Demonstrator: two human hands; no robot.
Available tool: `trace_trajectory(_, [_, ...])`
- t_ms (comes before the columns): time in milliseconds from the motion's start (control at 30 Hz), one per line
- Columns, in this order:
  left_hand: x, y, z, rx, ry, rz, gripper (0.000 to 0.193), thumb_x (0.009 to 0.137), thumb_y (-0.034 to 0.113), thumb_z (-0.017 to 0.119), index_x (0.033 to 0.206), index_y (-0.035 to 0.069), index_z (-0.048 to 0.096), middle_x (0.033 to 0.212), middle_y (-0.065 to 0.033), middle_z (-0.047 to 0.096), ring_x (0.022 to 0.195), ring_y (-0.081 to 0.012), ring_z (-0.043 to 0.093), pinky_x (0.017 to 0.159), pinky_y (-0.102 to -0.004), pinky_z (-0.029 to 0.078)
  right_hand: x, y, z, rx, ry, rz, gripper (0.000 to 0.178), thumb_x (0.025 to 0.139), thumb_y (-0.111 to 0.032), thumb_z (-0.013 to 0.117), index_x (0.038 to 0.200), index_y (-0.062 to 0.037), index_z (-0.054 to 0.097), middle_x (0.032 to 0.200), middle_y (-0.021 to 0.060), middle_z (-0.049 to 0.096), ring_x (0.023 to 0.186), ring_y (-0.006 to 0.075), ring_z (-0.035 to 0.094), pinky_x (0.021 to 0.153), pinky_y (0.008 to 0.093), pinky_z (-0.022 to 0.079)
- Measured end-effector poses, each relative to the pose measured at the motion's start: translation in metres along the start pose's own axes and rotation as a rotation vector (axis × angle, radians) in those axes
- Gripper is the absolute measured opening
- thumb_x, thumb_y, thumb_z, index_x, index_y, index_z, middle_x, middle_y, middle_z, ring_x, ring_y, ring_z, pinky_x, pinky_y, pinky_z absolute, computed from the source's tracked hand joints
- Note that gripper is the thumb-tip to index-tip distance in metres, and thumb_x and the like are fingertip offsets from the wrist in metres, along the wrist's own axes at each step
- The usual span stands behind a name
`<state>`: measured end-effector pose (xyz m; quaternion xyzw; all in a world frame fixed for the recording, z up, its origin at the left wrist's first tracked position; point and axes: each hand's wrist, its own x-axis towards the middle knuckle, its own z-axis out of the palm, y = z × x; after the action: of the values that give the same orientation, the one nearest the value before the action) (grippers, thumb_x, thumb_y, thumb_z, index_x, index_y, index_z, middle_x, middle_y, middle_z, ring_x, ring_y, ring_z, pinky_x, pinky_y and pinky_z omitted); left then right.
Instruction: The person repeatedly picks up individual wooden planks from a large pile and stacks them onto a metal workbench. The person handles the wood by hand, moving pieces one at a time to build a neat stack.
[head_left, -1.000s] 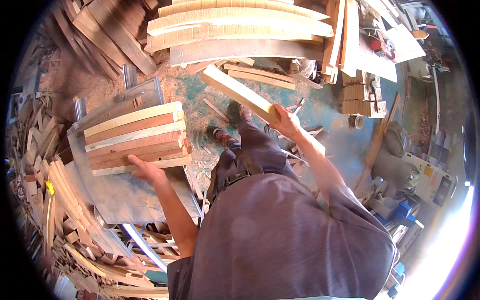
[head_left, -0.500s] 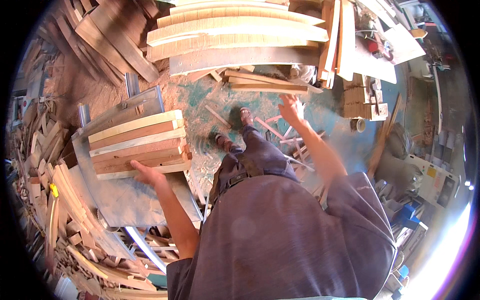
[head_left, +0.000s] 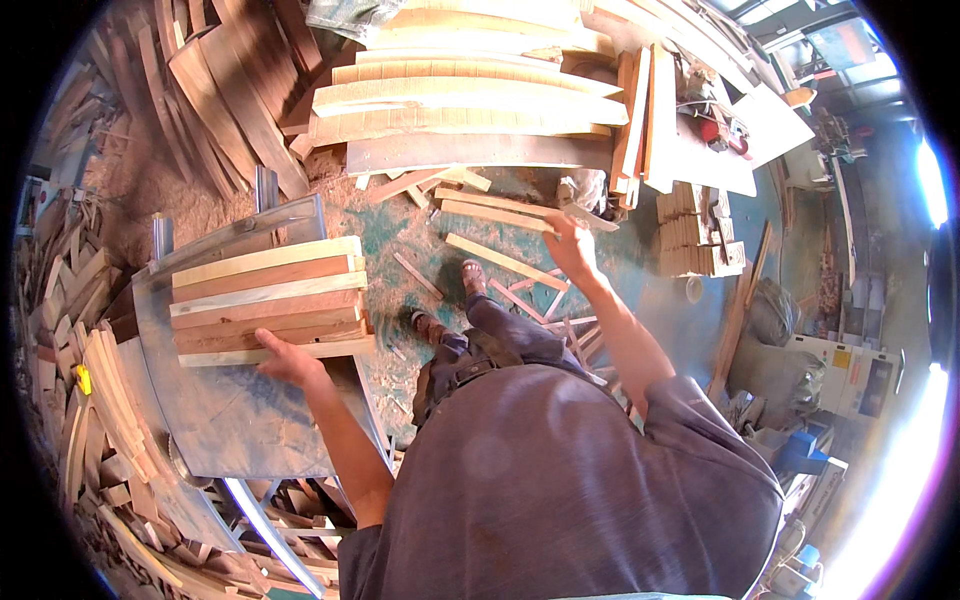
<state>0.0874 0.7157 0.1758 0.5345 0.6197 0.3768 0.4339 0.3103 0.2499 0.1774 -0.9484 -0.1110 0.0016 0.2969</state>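
A row of several wooden pieces (head_left: 268, 300), pale and reddish, lies side by side on a dusty metal machine table (head_left: 265, 425) at the left. My left hand (head_left: 290, 362) rests against the near edge of this row, its fingers stretched out and one fingertip on top of the wood. My right hand (head_left: 572, 248) hangs over the floor, its fingers apart near the ends of two wooden strips (head_left: 495, 212), which it partly covers. I see no strip gripped in it. Another pale strip (head_left: 505, 262) lies slanted in front of my feet.
Long pale boards (head_left: 460, 100) are stacked across the far side. Dark planks (head_left: 225, 95) lean at the far left, over sawdust. Scrap wood (head_left: 140, 480) crowds the near left. Stacked blocks (head_left: 695, 235) and a white cabinet (head_left: 850, 380) stand at the right.
One pale strip has come away from beside the other two and lies nearer my feet. The view has shifted slightly. My left hand stays at the row of wood.
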Motion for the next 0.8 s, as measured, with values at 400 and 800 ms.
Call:
trace_trajectory(400, [0.006, -0.002, 0.003, 0.06, 0.021, -0.086, 0.108, 0.089, 0.06, 0.067, 0.141, -0.022, 0.02, 0.138, -0.0376, 0.045, 0.117, -0.042, 0.059, 0.094, -0.0442, 0.057, 0.159, -0.038, -0.075, -0.274, 0.164, -0.323, 0.058, 0.077, -0.024, 0.078, 0.131, -0.0082, 0.061, 0.123, 0.0184, 0.064, 0.115, 0.0372, 0.059, 0.1, 0.0462, 0.048])
trace_trajectory(800, [0.007, -0.008, 0.002, 0.002, 0.063, -0.092, 0.109, 0.085, 0.064, 0.07, 0.141, -0.018, 0.025, 0.139, -0.0323, 0.046, 0.116, -0.0392, 0.059, 0.095, -0.0457, 0.055, 0.273, -0.047, -0.02, -0.51, -0.14, -0.366, 0.076, 0.077, -0.043, 0.078, 0.141, -0.0102, 0.052, 0.127, 0.0183, 0.063, 0.121, 0.0396, 0.056, 0.103, 0.0503, 0.043])
